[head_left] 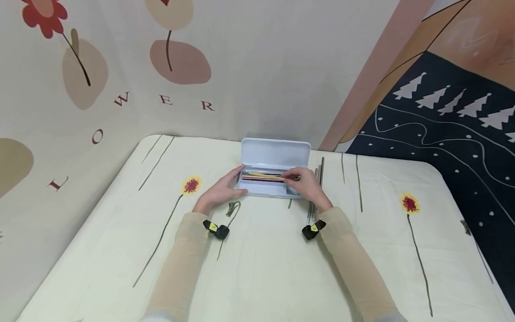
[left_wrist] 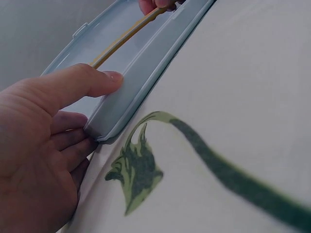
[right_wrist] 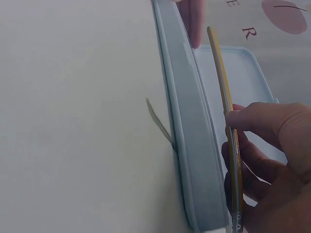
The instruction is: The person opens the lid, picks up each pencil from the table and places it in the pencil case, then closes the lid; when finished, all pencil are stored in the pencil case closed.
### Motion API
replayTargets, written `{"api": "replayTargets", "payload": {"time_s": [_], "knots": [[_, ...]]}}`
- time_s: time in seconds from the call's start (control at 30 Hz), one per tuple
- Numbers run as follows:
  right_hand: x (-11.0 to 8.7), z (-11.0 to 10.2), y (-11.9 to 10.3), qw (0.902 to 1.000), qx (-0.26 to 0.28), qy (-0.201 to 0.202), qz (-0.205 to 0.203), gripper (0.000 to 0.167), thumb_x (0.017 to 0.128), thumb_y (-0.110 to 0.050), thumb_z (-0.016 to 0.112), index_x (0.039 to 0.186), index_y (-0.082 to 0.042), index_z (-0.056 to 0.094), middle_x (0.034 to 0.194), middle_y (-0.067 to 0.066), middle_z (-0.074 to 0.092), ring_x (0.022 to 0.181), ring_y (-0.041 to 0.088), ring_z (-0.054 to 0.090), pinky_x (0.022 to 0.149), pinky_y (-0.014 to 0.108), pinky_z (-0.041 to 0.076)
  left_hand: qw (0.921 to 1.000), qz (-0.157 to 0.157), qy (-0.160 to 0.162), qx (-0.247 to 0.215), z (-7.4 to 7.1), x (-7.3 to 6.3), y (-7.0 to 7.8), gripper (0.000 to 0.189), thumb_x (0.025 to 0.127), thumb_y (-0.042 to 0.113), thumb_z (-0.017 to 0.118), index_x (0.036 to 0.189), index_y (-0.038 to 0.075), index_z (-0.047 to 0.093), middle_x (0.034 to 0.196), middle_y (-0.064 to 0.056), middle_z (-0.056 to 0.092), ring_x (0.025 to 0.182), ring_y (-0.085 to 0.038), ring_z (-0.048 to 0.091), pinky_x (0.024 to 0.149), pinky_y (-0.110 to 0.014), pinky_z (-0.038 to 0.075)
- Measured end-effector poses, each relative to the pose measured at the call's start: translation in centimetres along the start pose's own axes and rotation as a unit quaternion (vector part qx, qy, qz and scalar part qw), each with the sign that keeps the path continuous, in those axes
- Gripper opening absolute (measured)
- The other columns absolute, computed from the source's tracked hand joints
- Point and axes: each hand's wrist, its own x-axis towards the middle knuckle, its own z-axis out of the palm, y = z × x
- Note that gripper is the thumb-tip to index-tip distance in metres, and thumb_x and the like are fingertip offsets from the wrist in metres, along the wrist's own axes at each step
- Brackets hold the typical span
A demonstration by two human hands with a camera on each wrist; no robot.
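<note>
A pale blue pencil case (head_left: 265, 189) lies on the bed-like surface with its lid (head_left: 275, 153) raised at the back. My left hand (head_left: 223, 190) holds the case's left end, thumb on the front rim (left_wrist: 116, 104) and fingers against the end wall. Between thumb and fingers, my right hand (head_left: 303, 181) pinches a yellow pencil with a pale stripe (right_wrist: 222, 80), held over the case along its length. Several other pencils, dark red ones (head_left: 261, 180) among them, lie in the rear compartment. The pencil's far end is hidden behind my left thumb in the left wrist view.
Several long, thin pencil-like sticks (head_left: 321, 172) lie right of the case, partly under my right wrist. A pale cloth with printed flowers (head_left: 410, 203) covers the surface. Behind stands a patterned wall (head_left: 257, 89); a dark panel with white trees (head_left: 454, 112) borders the right side.
</note>
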Motion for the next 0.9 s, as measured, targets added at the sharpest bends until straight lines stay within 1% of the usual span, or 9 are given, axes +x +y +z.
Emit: {"api": "replayTargets", "payload": {"time_s": [0.17, 0.33, 0.47, 0.73, 0.9], "knots": [[0.7, 0.7, -0.3, 0.9998, 0.005, -0.008, 0.016, 0.014, 0.089, -0.002, 0.067, 0.101, 0.0, 0.074, 0.102, 0.014, 0.069, 0.092, 0.024, 0.06, 0.077, 0.034, 0.051, 1.0, -0.008, -0.004, 0.005, 0.0, 0.1, 0.2, 0.087, 0.086, 0.015, 0.072, 0.155, 0.012, 0.019, 0.159, -0.013, 0.018, 0.145, -0.031, 0.011, 0.116, -0.051, 0.01], [1.1, 1.1, -0.5, 0.9996, 0.009, -0.01, 0.023, 0.014, 0.089, 0.0, 0.066, 0.1, 0.0, 0.075, 0.102, 0.014, 0.068, 0.091, 0.024, 0.06, 0.076, 0.033, 0.05, 1.0, -0.002, -0.005, 0.004, 0.1, 0.2, 0.3, 0.087, 0.086, 0.014, 0.072, 0.155, 0.011, 0.019, 0.158, -0.013, 0.018, 0.145, -0.031, 0.011, 0.116, -0.049, 0.01], [1.4, 1.4, -0.6, 0.9996, 0.008, -0.014, 0.021, 0.014, 0.088, 0.001, 0.066, 0.099, 0.0, 0.075, 0.102, 0.014, 0.068, 0.092, 0.025, 0.06, 0.077, 0.034, 0.051, 1.0, 0.002, -0.007, 0.006, 0.1, 0.3, 0.2, 0.087, 0.086, 0.013, 0.071, 0.155, 0.01, 0.019, 0.158, -0.013, 0.018, 0.145, -0.031, 0.012, 0.116, -0.048, 0.01], [1.2, 1.5, -0.6, 0.9997, 0.005, -0.017, 0.017, 0.017, 0.088, 0.002, 0.064, 0.103, 0.002, 0.073, 0.102, 0.014, 0.068, 0.092, 0.024, 0.061, 0.08, 0.035, 0.052, 0.9999, 0.003, -0.008, 0.013, 0.1, 0.2, 0.3, 0.086, 0.086, 0.013, 0.071, 0.155, 0.009, 0.019, 0.158, -0.014, 0.018, 0.145, -0.032, 0.012, 0.116, -0.049, 0.01], [0.9, 1.1, -0.4, 0.9998, 0.013, -0.004, 0.018, 0.016, 0.088, 0.0, 0.065, 0.103, 0.001, 0.073, 0.102, 0.014, 0.069, 0.093, 0.024, 0.063, 0.082, 0.036, 0.052, 0.9999, -0.001, -0.003, 0.011, 0.0, 0.1, 0.3, 0.086, 0.086, 0.012, 0.071, 0.155, 0.01, 0.02, 0.158, -0.013, 0.018, 0.145, -0.031, 0.012, 0.116, -0.048, 0.01]]}}
